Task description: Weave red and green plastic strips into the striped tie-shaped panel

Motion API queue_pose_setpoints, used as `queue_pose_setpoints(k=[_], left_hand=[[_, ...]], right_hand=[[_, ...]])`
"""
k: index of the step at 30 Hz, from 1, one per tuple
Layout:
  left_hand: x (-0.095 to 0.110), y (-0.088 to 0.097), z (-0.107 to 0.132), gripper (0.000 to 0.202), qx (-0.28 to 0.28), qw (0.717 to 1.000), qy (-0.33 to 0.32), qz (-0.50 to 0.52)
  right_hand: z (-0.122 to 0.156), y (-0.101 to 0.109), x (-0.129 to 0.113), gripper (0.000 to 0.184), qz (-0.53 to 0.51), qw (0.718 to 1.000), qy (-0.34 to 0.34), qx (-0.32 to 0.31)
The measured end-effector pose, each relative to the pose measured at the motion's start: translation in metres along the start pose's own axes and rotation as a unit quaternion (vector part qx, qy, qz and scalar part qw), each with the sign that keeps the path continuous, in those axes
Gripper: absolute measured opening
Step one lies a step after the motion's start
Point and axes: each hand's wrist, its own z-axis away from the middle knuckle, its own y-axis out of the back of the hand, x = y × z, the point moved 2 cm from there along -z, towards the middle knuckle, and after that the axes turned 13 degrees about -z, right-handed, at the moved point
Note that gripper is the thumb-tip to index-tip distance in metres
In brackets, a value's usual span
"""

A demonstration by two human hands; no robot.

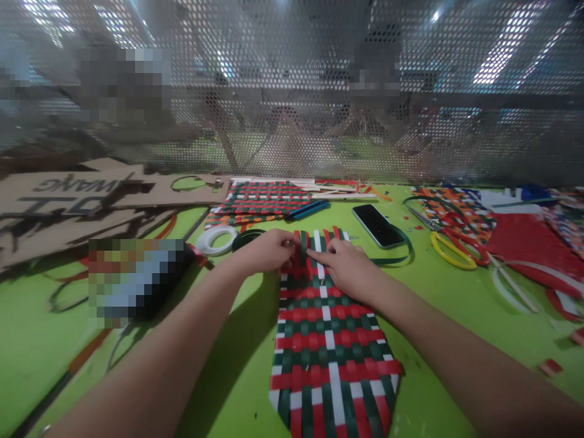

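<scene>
A woven mat [331,347] of red, green and white strips lies on the green table [456,340] in front of me. My left hand [264,250] rests on the mat's far left corner, its fingers pinching a strip end. My right hand [347,267] lies on the mat's far end beside it, fingers pressed together on the strips near the white centre strip. The two hands almost touch at the fingertips.
A black phone [376,225] lies beyond my right hand. Yellow-handled scissors [449,252] and more woven pieces [456,210] sit at the right. A second mat [264,201], a blue pen [308,210], white tape roll [216,238] and cardboard [68,201] lie far left. A perforated metal screen [292,91] closes the back.
</scene>
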Motion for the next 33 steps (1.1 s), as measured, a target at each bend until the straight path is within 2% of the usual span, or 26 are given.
queue_pose_setpoints(k=[3, 5, 12, 23, 28, 33], left_hand=[[0.002, -0.004, -0.002, 0.021, 0.063, 0.993, -0.016, -0.103], [0.003, -0.006, -0.003, 0.018, 0.071, 0.987, -0.039, -0.138], [0.006, -0.010, -0.003, 0.008, 0.048, 0.980, -0.064, -0.182], [0.017, -0.009, 0.006, 0.011, 0.019, 0.971, -0.098, -0.217], [0.021, -0.010, 0.009, 0.013, 0.010, 0.973, -0.087, -0.216], [0.020, -0.012, 0.003, 0.025, 0.013, 0.979, -0.046, -0.198]], right_hand=[[0.001, 0.000, 0.000, 0.057, 0.002, 1.000, -0.001, 0.002], [0.001, 0.000, -0.001, 0.055, 0.001, 1.000, -0.005, 0.003], [0.003, 0.004, -0.011, 0.046, -0.051, 0.998, -0.038, 0.022], [0.002, 0.005, -0.015, 0.044, -0.031, 0.998, -0.048, 0.021], [0.002, 0.003, -0.015, 0.040, -0.013, 0.998, -0.046, 0.030], [0.002, 0.002, -0.016, 0.039, -0.002, 0.999, -0.049, 0.024]])
